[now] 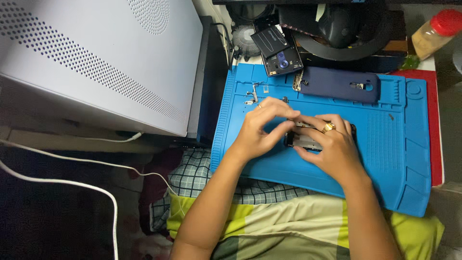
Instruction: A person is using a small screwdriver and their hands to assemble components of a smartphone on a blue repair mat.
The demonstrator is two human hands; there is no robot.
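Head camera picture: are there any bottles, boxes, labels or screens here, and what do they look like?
Spice jar: top right corner, lying tilted, clear with tan contents, red lid.
Opened phone: top centre, past the blue mat, dark rectangle with a blue ring.
Phone case: on the mat's top edge, dark navy.

My left hand (262,129) and right hand (332,144) hide most of the opened phone (302,140); its tiny parts stay unclear.
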